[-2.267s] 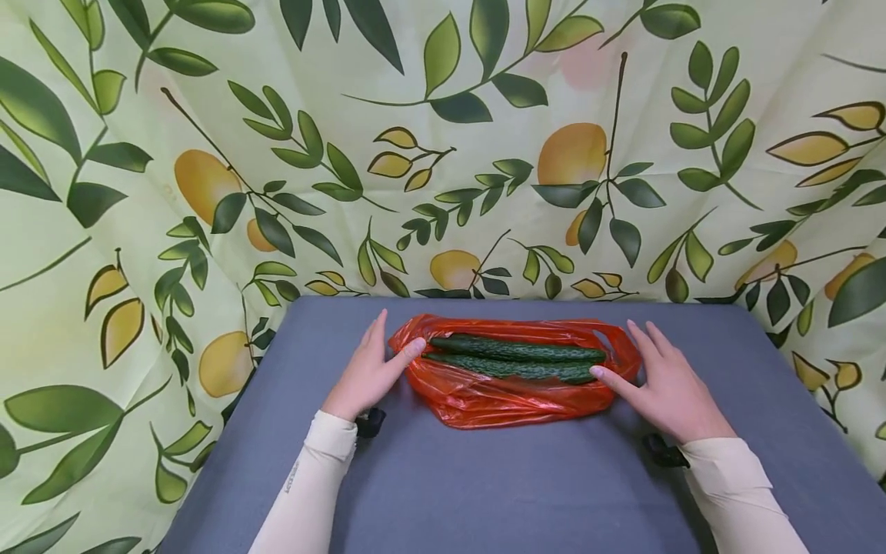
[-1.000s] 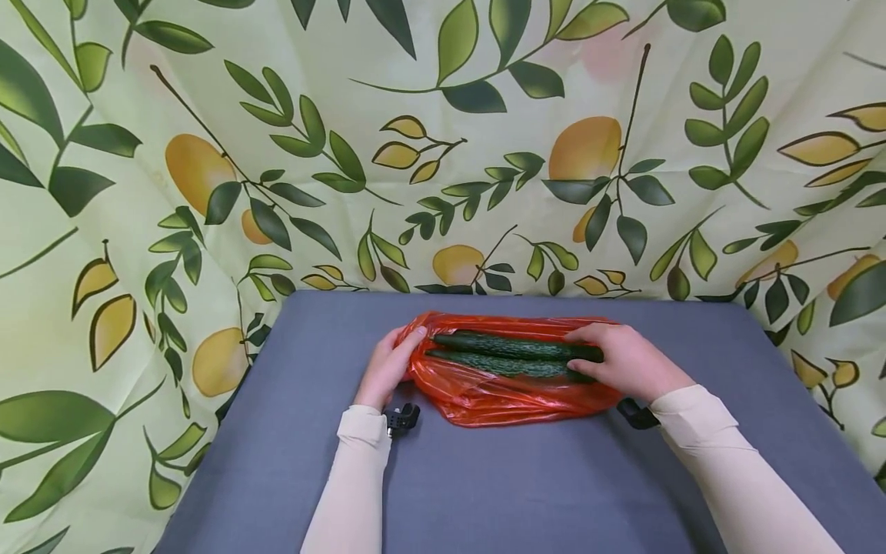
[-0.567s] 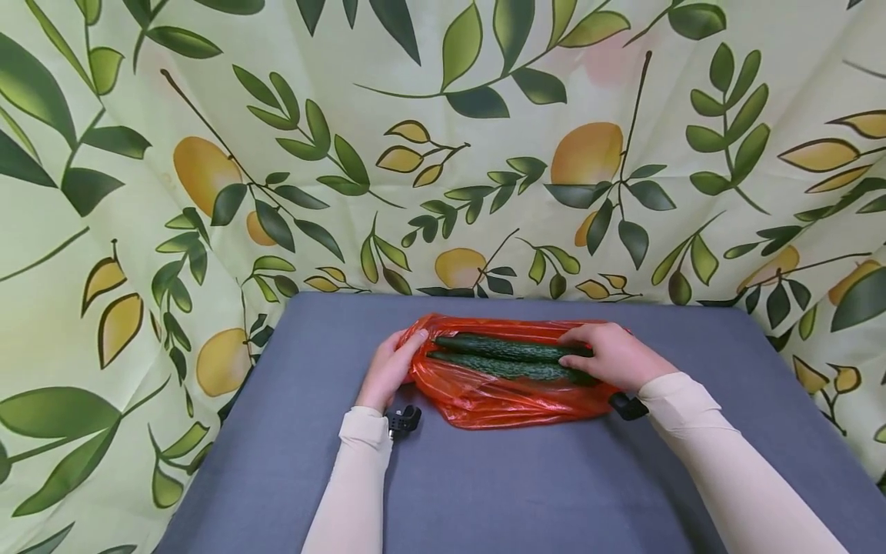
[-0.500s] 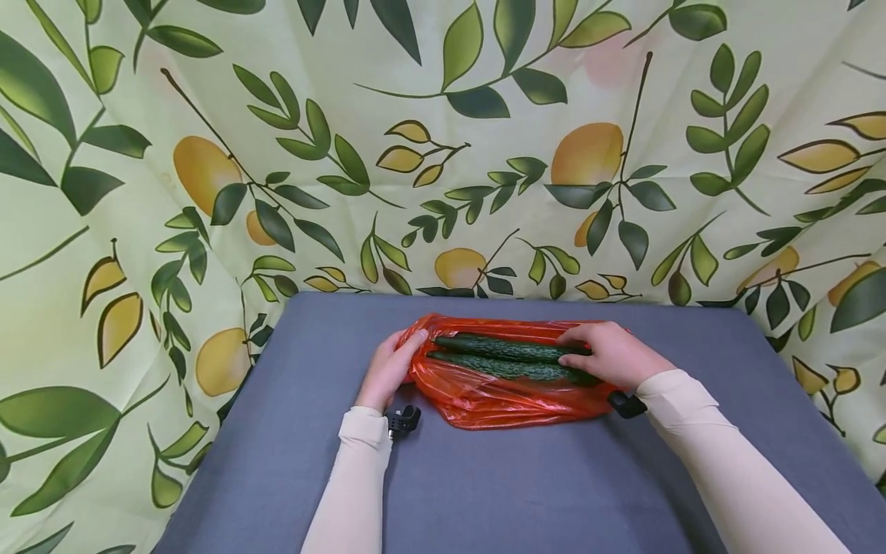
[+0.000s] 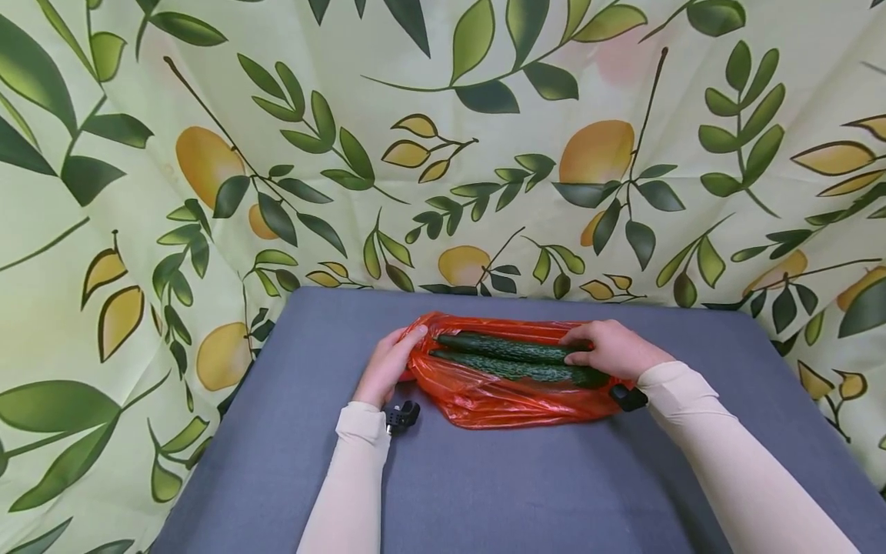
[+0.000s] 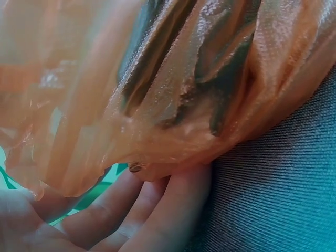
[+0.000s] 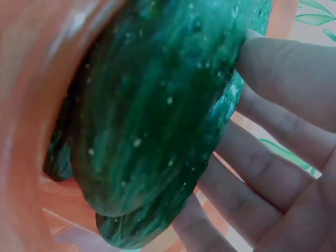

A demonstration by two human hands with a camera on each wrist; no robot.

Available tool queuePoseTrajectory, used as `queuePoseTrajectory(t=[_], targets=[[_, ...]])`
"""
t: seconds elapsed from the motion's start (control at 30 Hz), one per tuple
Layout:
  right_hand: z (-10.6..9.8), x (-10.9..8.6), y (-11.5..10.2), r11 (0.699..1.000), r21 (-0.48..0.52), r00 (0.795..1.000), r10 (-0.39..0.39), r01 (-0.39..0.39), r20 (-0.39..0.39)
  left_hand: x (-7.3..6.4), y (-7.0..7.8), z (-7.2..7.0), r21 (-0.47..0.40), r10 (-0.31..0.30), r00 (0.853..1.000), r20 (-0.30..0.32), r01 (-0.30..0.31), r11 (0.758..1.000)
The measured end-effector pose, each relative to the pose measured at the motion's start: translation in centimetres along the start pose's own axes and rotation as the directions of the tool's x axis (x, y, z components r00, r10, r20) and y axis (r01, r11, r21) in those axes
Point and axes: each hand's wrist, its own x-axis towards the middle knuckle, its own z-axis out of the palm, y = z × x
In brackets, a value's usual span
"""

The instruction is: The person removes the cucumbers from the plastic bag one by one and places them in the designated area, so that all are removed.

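- Left hand (image 5: 384, 365): fingers mostly hidden behind red bag (image 5: 477, 406), center of head frame; palm cut off at bottom left of left wrist frame.
- Upper cucumber (image 5: 505, 348): right end hidden by right hand (image 5: 616, 350).
- Lower cucumber (image 5: 508, 368): near side partly under bag film.
- Left wrist frame: dark shapes behind film blurred, count unclear; bag cut off at top.
- Right wrist frame: cucumber tops cut off above, palm cut off at right.
- Sleeves (image 5: 346, 477), table (image 5: 498, 492): cut off by head frame's bottom edge.

Cream-sleeved arms (image 5: 349, 477) reach toward the grey-blue desk's (image 5: 498, 492) far edge; bare left-hand grip (image 5: 386, 365) and bare right-hand grip (image 5: 617, 350) pinch.
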Motion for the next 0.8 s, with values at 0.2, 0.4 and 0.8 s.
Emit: queuePoseTrajectory(t=[0.2, 0.4, 0.8], targets=[[-0.19, 0.30, 0.12, 1.000, 0.008, 1.000, 0.013, -0.013, 0.003, -0.20, 0.34, -0.23, -0.010, -0.011, 0.999, 0.031, 0.012, 1.000], [-0.30, 0.52, 0.00, 1.000, -0.006, 1.000, -0.013, 0.013, 0.016, -0.23, 0.36, -0.23, -0.004, -0.026, 0.999, 0.035, 0.026, 1.000], [-0.13, 0.40, 0.11, 0.999, 0.034, 0.999, -0.033, 0.032, 0.015, -0.16, 0.06, -0.23, 0.010, -0.027, 1.000, 0.016, 0.027, 1.000]])
